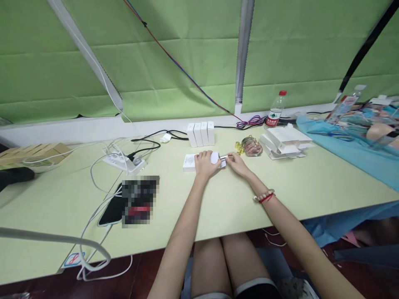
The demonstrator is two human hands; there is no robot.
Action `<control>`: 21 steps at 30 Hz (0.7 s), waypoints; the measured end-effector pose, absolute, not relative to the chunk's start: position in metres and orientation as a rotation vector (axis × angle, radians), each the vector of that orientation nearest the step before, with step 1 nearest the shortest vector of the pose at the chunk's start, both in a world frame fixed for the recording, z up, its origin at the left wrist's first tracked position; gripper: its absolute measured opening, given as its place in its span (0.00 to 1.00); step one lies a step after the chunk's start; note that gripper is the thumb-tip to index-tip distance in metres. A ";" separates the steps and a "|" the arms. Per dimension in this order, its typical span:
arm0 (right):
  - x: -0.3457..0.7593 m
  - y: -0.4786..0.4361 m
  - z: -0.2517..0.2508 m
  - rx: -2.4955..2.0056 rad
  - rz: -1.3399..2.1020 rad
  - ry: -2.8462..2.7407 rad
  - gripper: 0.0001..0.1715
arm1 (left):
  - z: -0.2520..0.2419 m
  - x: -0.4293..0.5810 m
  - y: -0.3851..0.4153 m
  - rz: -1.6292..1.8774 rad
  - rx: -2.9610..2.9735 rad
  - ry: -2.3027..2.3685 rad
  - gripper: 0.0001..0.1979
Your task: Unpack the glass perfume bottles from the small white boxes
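Note:
My left hand (204, 162) is closed around a small white rounded object (215, 158) held over the pale green table (218, 199). My right hand (236, 162) pinches a short silvery tube (223, 157) that sticks out of the white object's right side. A flat white box (188, 162) lies just left of my left hand, partly under it. My right wrist wears a bead bracelet with a red cord (264, 196).
Several upright white boxes (201, 133) stand behind my hands. Small gold caps (238, 146) and a clear round container (252, 146) lie to the right, then a stack of flat white cartons (285, 142), a water bottle (275, 109). A power strip (126, 162), cables and a phone (112, 211) lie left.

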State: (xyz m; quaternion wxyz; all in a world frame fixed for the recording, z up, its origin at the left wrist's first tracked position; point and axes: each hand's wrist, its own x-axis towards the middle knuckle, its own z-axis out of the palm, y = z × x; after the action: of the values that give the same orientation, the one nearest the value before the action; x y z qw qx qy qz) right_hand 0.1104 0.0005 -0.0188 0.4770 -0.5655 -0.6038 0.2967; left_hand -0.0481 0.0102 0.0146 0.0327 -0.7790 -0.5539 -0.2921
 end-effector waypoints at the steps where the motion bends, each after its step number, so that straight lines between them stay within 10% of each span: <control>1: 0.110 0.000 -0.018 -1.377 0.731 -1.459 0.13 | 0.015 -0.048 0.010 -0.910 -2.393 -1.707 0.17; 21: 0.116 0.004 -0.022 -1.321 0.623 -1.671 0.12 | 0.017 -0.054 0.012 -0.937 -2.448 -1.687 0.18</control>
State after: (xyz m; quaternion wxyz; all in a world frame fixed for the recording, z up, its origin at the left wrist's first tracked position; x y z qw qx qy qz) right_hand 0.1162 0.0035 -0.0224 0.4447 -0.5331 -0.6744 0.2515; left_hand -0.0544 0.0123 0.0171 0.0123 -0.7852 -0.5412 -0.3007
